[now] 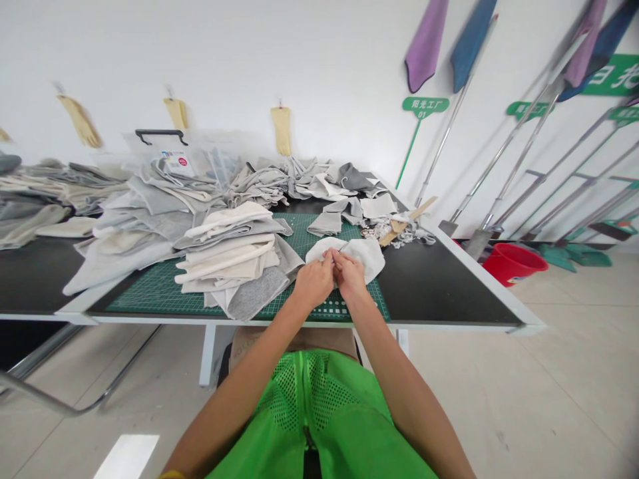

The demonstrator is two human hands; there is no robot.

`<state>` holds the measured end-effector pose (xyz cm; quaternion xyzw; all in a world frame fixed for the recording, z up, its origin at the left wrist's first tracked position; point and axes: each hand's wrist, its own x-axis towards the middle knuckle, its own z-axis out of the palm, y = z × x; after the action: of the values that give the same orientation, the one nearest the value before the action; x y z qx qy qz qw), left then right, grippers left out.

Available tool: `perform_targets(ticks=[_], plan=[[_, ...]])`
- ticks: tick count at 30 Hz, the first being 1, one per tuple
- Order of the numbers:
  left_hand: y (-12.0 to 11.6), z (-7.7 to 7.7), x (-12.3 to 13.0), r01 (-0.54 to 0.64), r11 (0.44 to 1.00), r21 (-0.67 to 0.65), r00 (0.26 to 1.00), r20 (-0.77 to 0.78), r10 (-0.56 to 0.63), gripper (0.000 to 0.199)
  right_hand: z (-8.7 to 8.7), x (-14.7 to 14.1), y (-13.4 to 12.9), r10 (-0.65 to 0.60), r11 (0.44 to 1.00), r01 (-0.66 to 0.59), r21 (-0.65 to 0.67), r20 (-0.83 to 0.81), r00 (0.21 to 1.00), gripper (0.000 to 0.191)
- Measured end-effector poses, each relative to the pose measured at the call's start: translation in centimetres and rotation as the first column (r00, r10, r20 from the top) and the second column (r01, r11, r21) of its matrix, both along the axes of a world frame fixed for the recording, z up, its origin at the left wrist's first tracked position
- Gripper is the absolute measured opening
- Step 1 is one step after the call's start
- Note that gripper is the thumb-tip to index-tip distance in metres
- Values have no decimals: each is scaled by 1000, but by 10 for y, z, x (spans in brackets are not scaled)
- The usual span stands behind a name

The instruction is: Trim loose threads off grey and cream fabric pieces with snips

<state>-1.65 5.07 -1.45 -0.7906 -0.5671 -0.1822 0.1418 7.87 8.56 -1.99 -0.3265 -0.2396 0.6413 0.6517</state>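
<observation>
Over green cutting mat [164, 296] | left hand [313, 281], right hand [349, 274] apparently pinching white cloth [362, 256] | sign [425, 105] reads 阳光工厂 01

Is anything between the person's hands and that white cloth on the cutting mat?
Nothing visible: the left hand and right hand are both already on the white cloth, which lies over the green cutting mat.

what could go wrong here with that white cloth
The white cloth is pinched between the left hand and right hand, so a hard pull might stretch or tear it. The grey fabric stack sits close to the left hand, and a wrist could knock it askew. Loose scraps by the wooden strip lie near the table's edge and might slide off.
</observation>
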Motion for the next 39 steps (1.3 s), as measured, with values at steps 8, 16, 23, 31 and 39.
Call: perform_targets(ticks=[8, 16, 23, 31, 39], plan=[[1, -1, 0, -10, 1000, 8, 1000, -3, 10, 45, -1, 1, 1, 21, 999, -21, 34, 8, 1000, 18], [0, -1, -1, -7, 1000, 12, 1000, 1, 7, 44, -2, 1, 1, 24, 999, -23, 34, -26, 999, 17], [1, -2, 0, -12, 1000, 6, 1000, -4, 12, 45, 0, 1, 0, 37, 999, -36, 27, -30, 999, 15], [1, -2, 0, -3, 1000, 10, 1000, -4, 3, 46, 0, 0, -1, 20, 1000, -20, 12, -28, 999, 15], [0, 1, 1, -6, 1000, -17, 1000, -7, 6, 46, 1, 1, -1, 24, 1000, -24, 16, -21, 999, 15]])
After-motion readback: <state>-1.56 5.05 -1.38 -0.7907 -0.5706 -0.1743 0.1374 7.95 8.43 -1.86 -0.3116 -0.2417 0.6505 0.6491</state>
